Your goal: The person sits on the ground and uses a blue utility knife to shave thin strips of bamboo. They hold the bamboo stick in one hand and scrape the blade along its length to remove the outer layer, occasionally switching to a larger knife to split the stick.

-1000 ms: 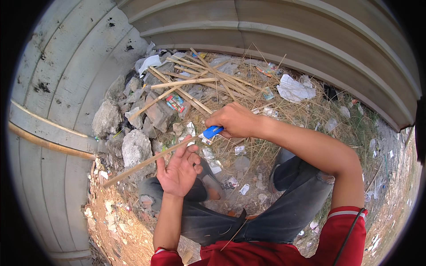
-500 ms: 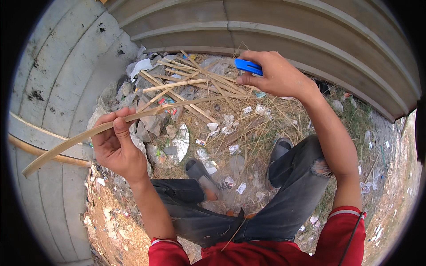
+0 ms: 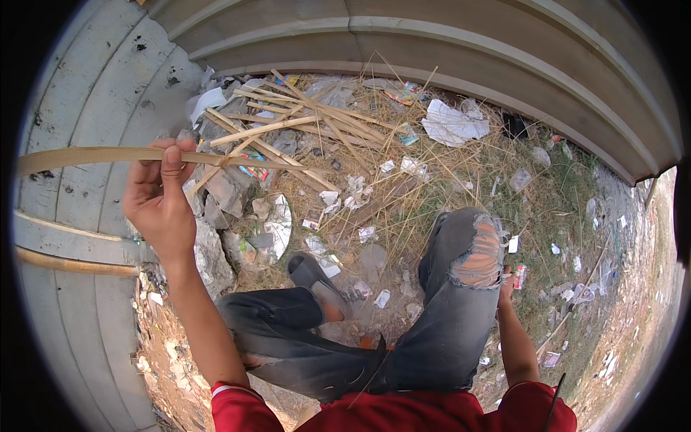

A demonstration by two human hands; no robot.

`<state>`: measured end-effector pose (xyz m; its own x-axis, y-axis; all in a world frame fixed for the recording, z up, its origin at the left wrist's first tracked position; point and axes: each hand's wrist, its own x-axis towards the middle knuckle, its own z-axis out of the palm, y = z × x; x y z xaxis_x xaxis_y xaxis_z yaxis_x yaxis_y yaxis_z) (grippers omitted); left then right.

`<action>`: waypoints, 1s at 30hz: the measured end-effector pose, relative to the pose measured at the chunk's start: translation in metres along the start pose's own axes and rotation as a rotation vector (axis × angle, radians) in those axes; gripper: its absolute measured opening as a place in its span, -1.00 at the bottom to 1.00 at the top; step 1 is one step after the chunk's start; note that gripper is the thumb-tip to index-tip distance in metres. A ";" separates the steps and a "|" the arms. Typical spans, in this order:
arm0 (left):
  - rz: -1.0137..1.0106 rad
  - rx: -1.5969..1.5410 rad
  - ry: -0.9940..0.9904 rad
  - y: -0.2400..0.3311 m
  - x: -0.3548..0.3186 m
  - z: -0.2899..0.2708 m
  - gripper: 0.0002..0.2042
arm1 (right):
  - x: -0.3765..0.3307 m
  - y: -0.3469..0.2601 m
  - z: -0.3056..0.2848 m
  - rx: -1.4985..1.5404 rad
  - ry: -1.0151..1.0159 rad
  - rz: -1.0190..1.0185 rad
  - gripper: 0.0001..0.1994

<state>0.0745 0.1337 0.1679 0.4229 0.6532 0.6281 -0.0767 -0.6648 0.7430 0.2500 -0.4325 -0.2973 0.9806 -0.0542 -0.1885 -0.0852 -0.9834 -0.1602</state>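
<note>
Notably, the left hand (image 3: 162, 205) pinched the long bamboo strip (image 3: 108, 155) near one end; its splintered edge could cut fingers. The right hand's (image 3: 506, 279) grip was hidden behind the knee.

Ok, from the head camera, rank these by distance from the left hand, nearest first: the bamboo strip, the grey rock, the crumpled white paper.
1. Bamboo strip: pinched in the left hand, running off to the left.
2. Grey rock: on the ground just right of the wrist.
3. Crumpled white paper: far right, by the corrugated wall.
</note>
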 end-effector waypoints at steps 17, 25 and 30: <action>0.077 0.115 -0.042 0.013 0.049 0.010 -0.85 | 0.051 0.088 -0.002 -0.303 -0.423 -0.146 -0.66; -0.031 -0.049 -0.061 -0.018 0.064 0.011 -0.83 | 0.027 -0.088 -0.350 0.196 -0.208 0.125 -0.74; 0.007 0.002 -0.076 -0.016 0.070 0.036 -0.83 | -0.041 -0.211 -0.396 0.874 0.133 -0.354 -0.59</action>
<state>0.1378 0.1771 0.1915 0.4895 0.6193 0.6139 -0.0784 -0.6699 0.7383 0.2982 -0.2910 0.1284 0.9823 0.1493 0.1129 0.1711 -0.4716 -0.8651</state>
